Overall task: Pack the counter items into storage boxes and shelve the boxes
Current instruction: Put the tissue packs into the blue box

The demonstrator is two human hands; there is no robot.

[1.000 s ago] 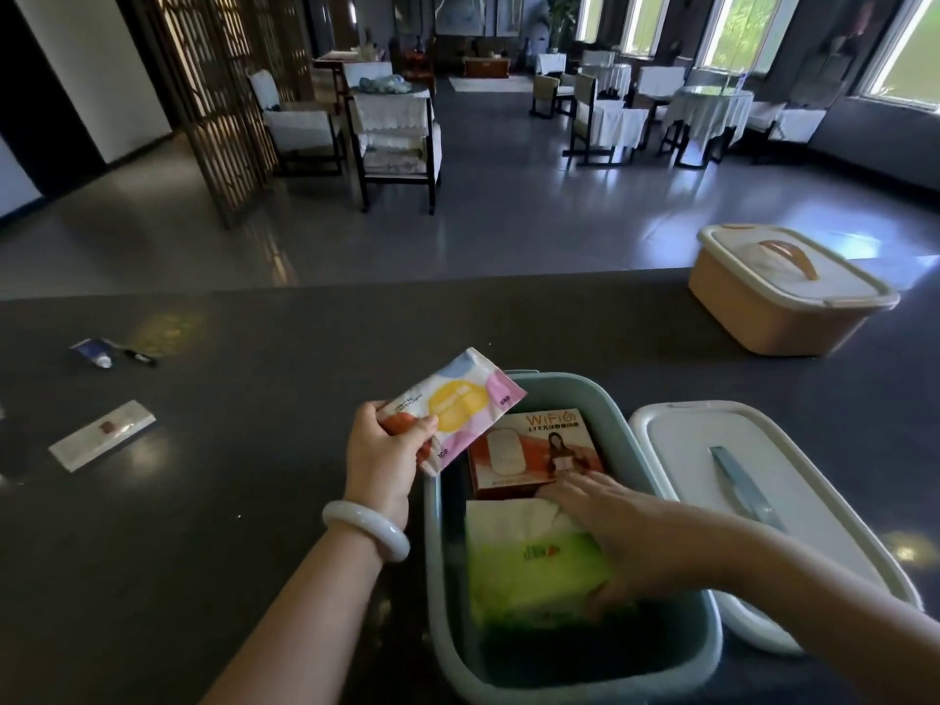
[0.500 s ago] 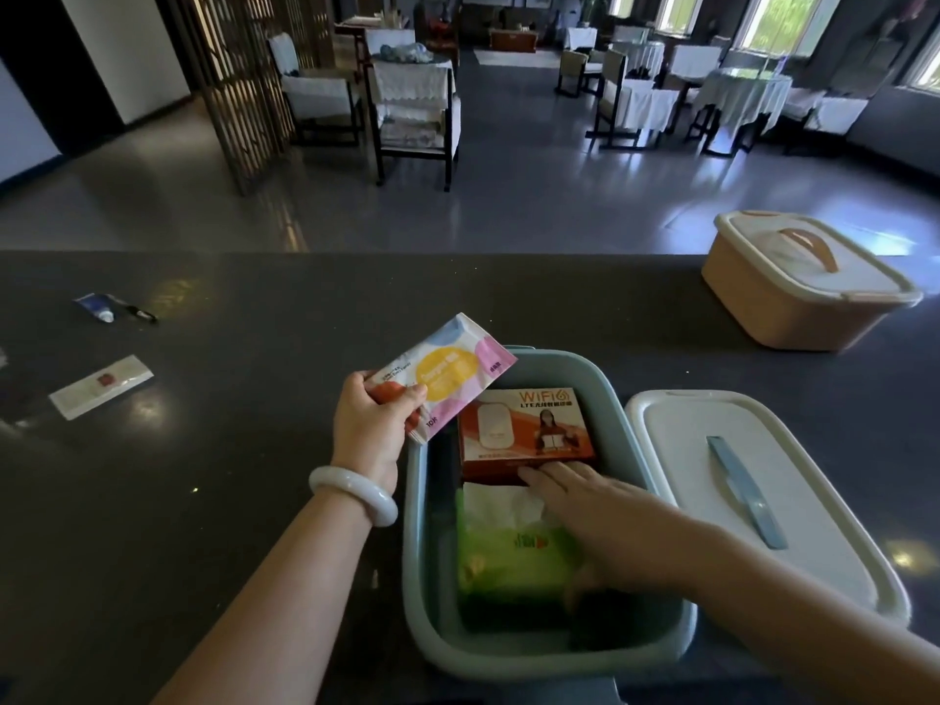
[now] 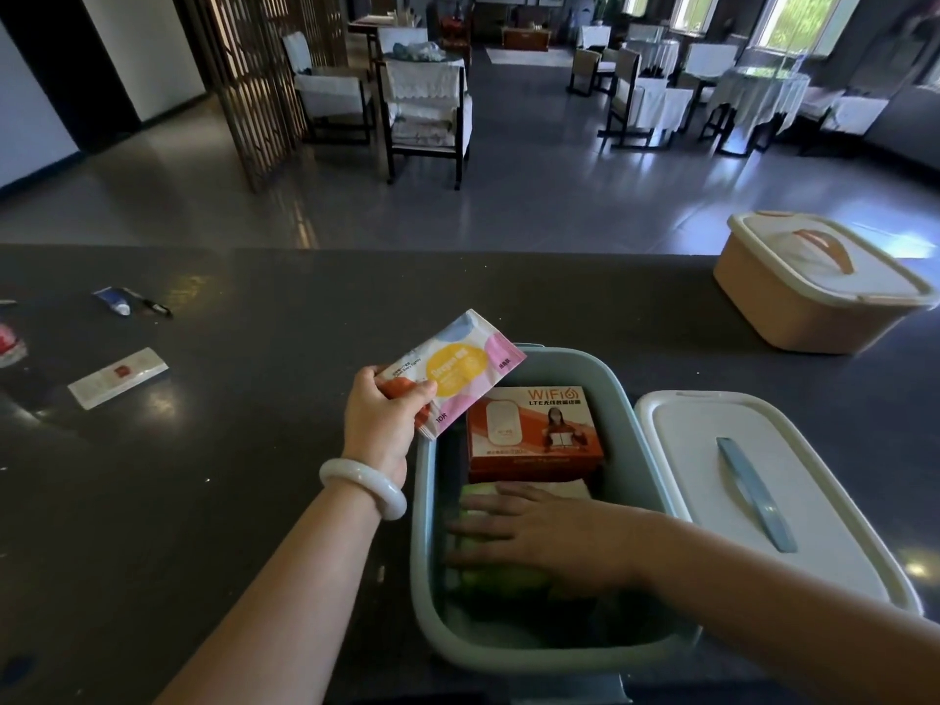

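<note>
Wipes packet (image 3: 455,371), pinched at its near corner in your left grip (image 3: 379,424), angles up-right over the green box's (image 3: 630,399) rim while your right grip (image 3: 549,539) presses flat inside.

Dark polished table (image 3: 254,501). Resting directly on it: an open grey-green storage box (image 3: 630,435) near the front edge; its white lid (image 3: 712,480) just beside it to the right; a closed tan box (image 3: 793,318) far right; a white sachet (image 3: 118,377), a small blue tube (image 3: 113,301) and a black pen (image 3: 155,308) at left.
</note>
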